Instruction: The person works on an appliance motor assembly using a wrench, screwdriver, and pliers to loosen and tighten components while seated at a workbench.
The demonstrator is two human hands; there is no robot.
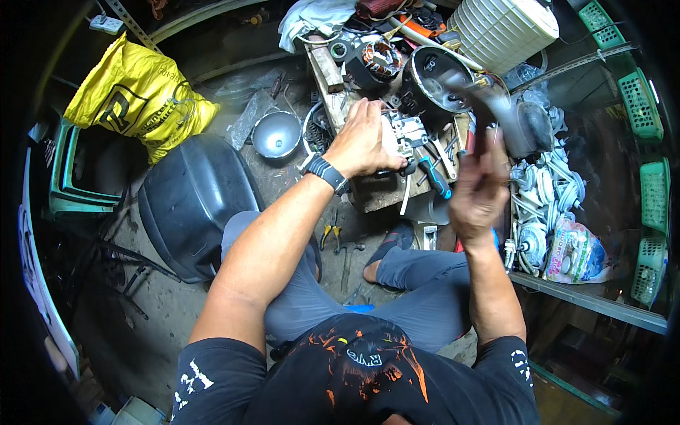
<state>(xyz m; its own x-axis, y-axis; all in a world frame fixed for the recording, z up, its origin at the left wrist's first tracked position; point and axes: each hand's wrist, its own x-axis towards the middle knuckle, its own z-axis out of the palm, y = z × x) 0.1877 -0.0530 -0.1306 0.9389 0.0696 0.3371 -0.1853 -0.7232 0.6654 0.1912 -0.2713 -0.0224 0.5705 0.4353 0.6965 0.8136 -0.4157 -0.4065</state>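
My left hand (363, 144), with a black watch on its wrist, presses down on a small metal motor part (405, 132) lying on a wooden block (386, 190). Raised and motion-blurred to the right of that part, my right hand (479, 193) grips the handle of a hammer (489, 105); the hammer's dark head is up near the round black housing (433, 78). A blue-handled screwdriver (433, 178) lies on the block between my two hands.
A copper-wound stator (377, 58) and a white fan grille (504, 27) sit behind the block. To the left are a metal bowl (276, 134), a black plastic cover (188, 202) and a yellow bag (138, 95). White cables (549, 188) and green crates (641, 106) fill the right.
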